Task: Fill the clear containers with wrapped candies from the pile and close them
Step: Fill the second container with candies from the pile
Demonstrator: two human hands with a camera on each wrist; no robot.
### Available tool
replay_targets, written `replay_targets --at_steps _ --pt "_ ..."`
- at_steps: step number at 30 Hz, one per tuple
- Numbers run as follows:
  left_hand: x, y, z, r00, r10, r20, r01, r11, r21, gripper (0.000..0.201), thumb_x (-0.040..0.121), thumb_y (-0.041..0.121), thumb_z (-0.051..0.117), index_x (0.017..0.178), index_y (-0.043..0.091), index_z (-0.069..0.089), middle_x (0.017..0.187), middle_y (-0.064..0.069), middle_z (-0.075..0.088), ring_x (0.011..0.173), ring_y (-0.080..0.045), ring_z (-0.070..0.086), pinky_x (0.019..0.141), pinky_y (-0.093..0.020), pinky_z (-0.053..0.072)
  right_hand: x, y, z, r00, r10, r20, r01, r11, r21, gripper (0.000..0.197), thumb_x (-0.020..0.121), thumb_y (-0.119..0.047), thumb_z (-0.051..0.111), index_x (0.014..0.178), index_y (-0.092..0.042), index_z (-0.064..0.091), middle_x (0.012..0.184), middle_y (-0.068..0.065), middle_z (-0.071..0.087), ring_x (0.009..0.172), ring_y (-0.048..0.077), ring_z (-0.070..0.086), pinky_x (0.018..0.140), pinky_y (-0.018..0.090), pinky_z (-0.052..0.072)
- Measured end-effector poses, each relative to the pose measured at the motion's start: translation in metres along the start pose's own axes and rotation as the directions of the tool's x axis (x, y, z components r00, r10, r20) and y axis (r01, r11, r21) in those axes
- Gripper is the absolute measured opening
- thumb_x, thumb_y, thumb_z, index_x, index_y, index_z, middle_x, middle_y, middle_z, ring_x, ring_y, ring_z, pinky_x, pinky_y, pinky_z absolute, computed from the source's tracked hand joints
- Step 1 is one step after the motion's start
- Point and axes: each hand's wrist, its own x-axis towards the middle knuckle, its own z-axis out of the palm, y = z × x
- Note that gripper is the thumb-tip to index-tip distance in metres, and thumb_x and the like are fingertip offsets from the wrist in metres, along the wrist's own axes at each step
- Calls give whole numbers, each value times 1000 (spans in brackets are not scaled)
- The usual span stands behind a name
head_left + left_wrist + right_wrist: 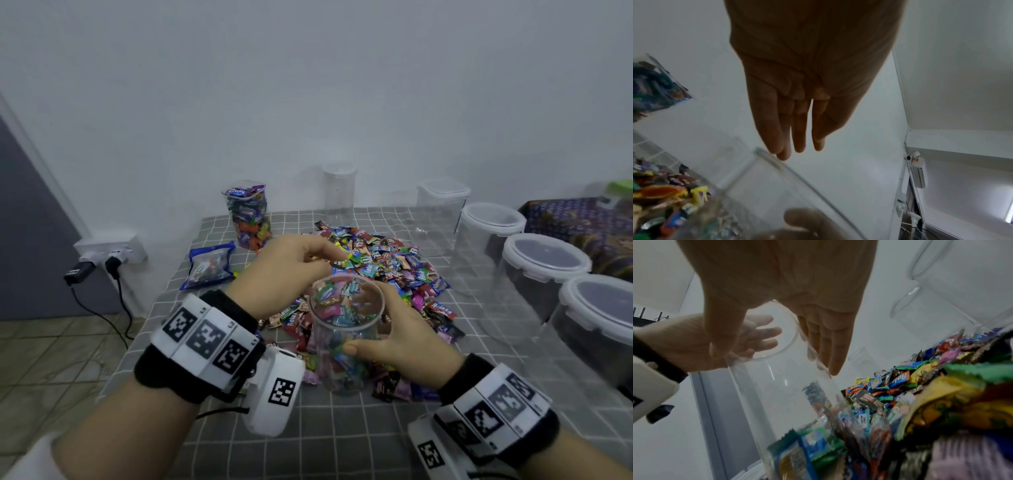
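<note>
A clear round jar [346,329] stands at the near edge of the wrapped candy pile [387,270], partly filled with candies [339,301]. My right hand [380,329] grips the jar's side, thumb toward me and fingers [830,344] on the far wall. Just left of the rim hovers my left hand [329,260], reaching toward the pile. Its fingers [797,142] are straight and hold nothing. In the right wrist view the left hand [756,337] shows through the jar [781,394], fingers spread. The jar's rim [777,164] lies under the left fingertips.
A square container full of candies [248,216] and a blue candy bag [209,263] sit at the back left. Empty lidded containers stand behind the pile [339,192], [442,212] and along the right [544,270]. A wall socket with plugs [109,253] lies beyond the table's left edge.
</note>
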Motion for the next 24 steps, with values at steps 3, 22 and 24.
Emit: replay_targets --at_steps 3,22,24 --pt "-5 -12 -15 998 -52 -41 54 997 49 23 89 9 59 93 30 67 99 13 65 91 -22 65 75 -39 58 -3 -3 -10 992 1 123 24 979 -202 73 71 -34 80 121 -51 29 123 -29 45 112 -11 44 95 9 36" --pt "-19 -99 39 774 -515 368 -42 538 842 110 72 41 77 149 37 -1 150 -7 27 126 -30 43 97 -43 45 -3 32 -19 783 515 347 41 515 -856 111 70 -59 70 149 -35 -5 153 -1 23 128 25 42 100 37 43" --pt "-18 -99 41 782 -503 368 -51 537 842 101 75 38 75 149 35 6 144 -8 35 123 -30 46 95 -41 46 0 34 -15 792 502 346 52 510 -859 102 73 -55 69 148 -37 1 149 1 29 124 26 45 96 37 46"
